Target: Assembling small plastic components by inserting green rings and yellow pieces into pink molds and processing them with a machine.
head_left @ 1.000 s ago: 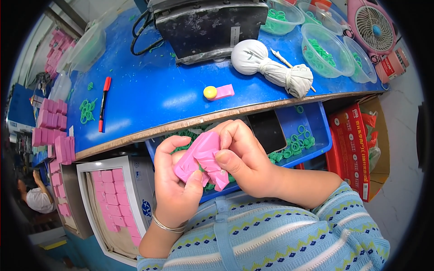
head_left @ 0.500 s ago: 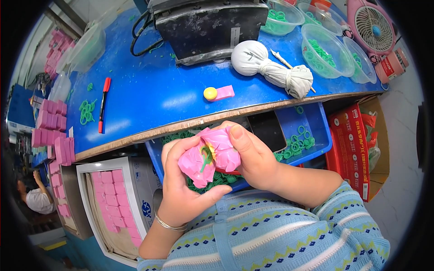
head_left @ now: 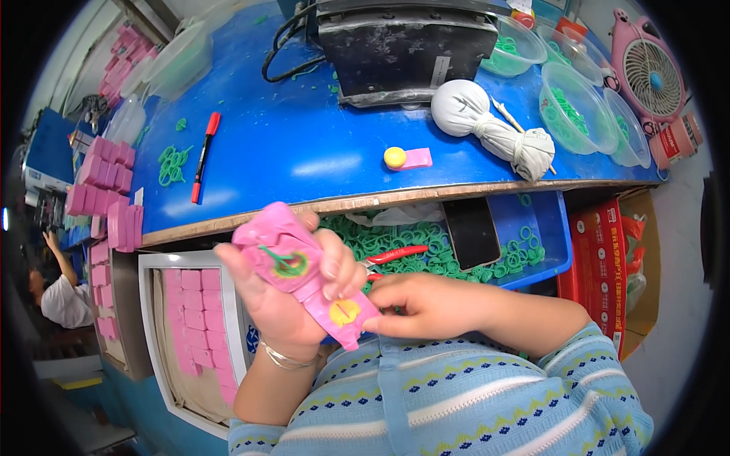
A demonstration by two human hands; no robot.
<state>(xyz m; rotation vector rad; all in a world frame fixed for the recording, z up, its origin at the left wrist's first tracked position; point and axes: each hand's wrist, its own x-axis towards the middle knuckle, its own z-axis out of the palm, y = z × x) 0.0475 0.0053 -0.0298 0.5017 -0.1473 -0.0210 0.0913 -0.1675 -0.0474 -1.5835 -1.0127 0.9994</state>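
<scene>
My left hand (head_left: 293,308) holds a pink rubber mold (head_left: 266,228), folded open, in front of my body. A green ring-shaped piece (head_left: 293,265) with a stem sits in its upper half, within a yellowish-green patch. The lower flap bears a yellow spot with a dark slit. At that flap's end, my right hand (head_left: 422,304) pinches the edge between thumb and curled fingers. Right behind the hands, a blue tray (head_left: 559,228) holds many green rings (head_left: 426,235), red-handled pliers (head_left: 403,253) and a black phone (head_left: 473,234).
On the blue table (head_left: 304,152) are a red-and-black marker (head_left: 205,158), a pink block with a yellow knob (head_left: 414,158), a white cloth pouch (head_left: 494,129) and a black machine (head_left: 407,57). Clear bowls (head_left: 578,121) of green pieces stand right. Stacked pink blocks (head_left: 103,178) are left.
The mold has moved left and is turned, opened flatter, exposing the green piece and yellow spot. My right hand has shifted down to its lower end. The view has swung slightly left.
</scene>
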